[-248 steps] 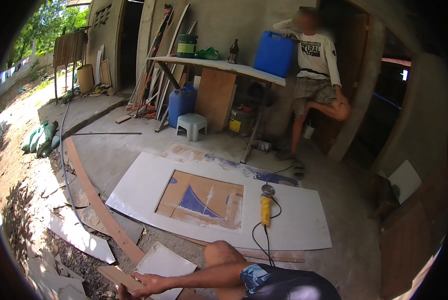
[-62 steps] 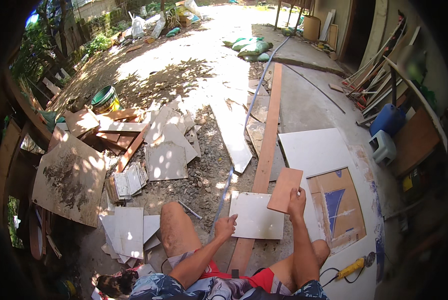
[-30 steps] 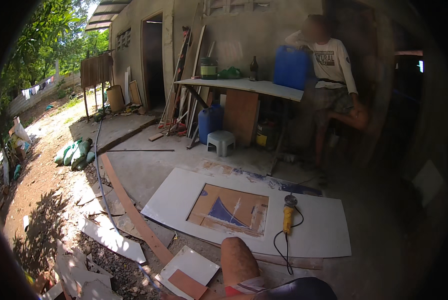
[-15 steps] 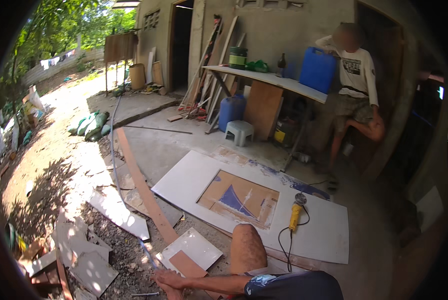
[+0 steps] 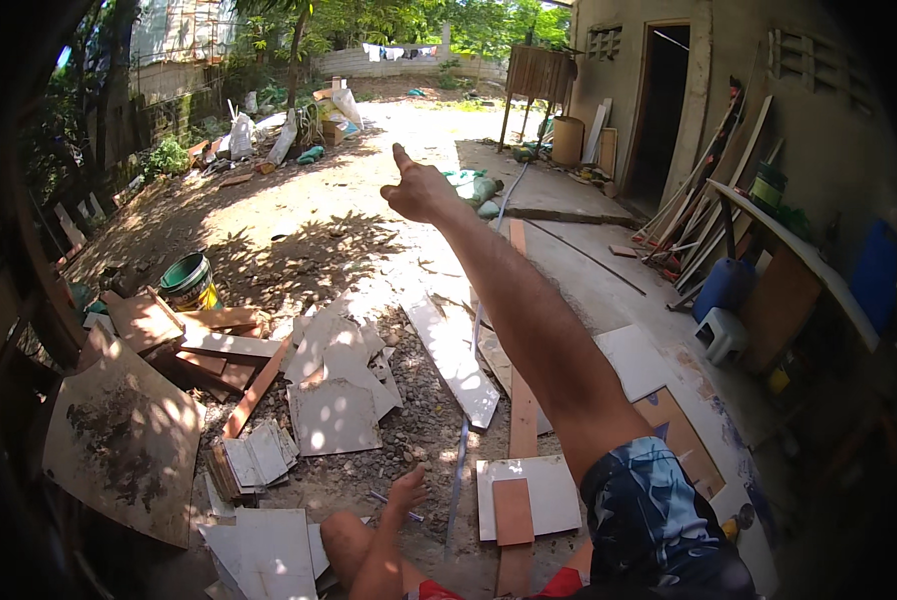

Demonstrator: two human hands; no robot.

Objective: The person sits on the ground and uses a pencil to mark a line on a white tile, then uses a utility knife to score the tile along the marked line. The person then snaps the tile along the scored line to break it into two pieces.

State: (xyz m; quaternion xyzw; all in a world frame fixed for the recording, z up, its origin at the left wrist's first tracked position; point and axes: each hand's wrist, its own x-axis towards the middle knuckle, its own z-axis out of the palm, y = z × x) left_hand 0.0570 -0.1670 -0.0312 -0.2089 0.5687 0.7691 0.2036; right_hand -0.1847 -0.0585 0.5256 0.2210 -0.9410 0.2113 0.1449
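Observation:
My right arm reaches out across the yard. My right hand point(image 5: 421, 190) is raised in the air with the index finger stretched out, the others partly curled and nothing held. Low in front of me, my left hand point(image 5: 407, 490) hangs by my bent knee point(image 5: 346, 540), its fingers loosely apart. A thin stick-like thing point(image 5: 415, 517) shows just under it, seemingly on the ground. To the right of it, a small brown board point(image 5: 513, 512) lies on a white square panel point(image 5: 554, 495). A long brown plank point(image 5: 524, 420) runs away from me.
Broken white boards point(image 5: 334, 415) and wood scraps lie on gravel to the left, near a bucket point(image 5: 191, 282). A blue hose point(image 5: 458, 480) runs along the ground. On the right are a large white panel with a cutout point(image 5: 629, 362), a yellow power tool point(image 5: 737, 522), a stool point(image 5: 721, 333) and a table point(image 5: 804, 255).
The view has turned left, toward the yard. My right arm has lifted from low in front of me and now points outward. The person by the wall is out of view.

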